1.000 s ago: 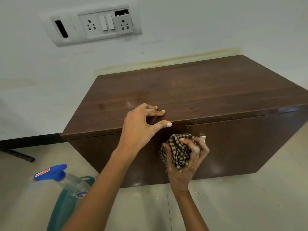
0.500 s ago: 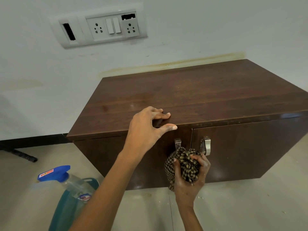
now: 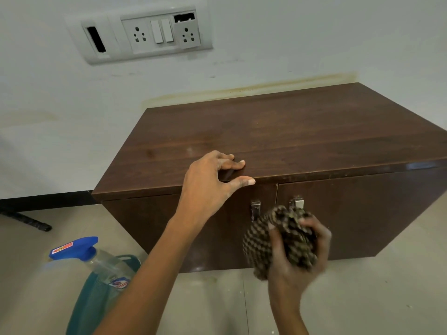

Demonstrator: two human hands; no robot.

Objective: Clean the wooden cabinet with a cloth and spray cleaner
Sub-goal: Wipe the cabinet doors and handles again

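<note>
A low dark wooden cabinet stands against the wall, with two doors and two metal handles on its front. My left hand rests on the front edge of the top, fingers spread, holding nothing. My right hand grips a bunched checked cloth in front of the doors, just below the handles; it is blurred. A spray bottle with a blue trigger head stands on the floor at the lower left, apart from both hands.
A teal bucket or bag sits behind the spray bottle on the tiled floor. A white socket and switch panel is on the wall above the cabinet. A dark rod lies on the floor at the left.
My right hand has slid the cloth down the cabinet front, from over the handles to below them, uncovering both. My left hand stays on the top edge.
</note>
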